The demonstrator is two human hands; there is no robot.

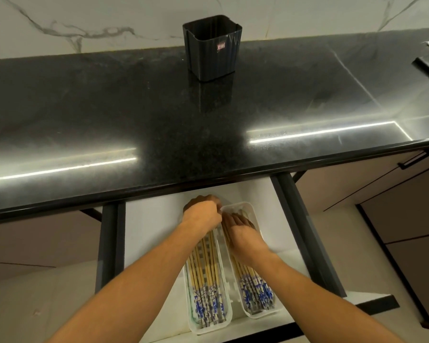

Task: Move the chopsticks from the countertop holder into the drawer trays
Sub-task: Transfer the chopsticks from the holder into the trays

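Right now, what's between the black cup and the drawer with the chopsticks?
Only bare black countertop between the holder and the drawer, seen in the head view.

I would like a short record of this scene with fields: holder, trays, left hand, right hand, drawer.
holder: dark holder upright on the black counter; no chopsticks show above its rim
trays: two white trays side by side, left tray and right tray, both holding chopsticks
left hand: at far end of left tray
right hand: over right tray
drawer: open
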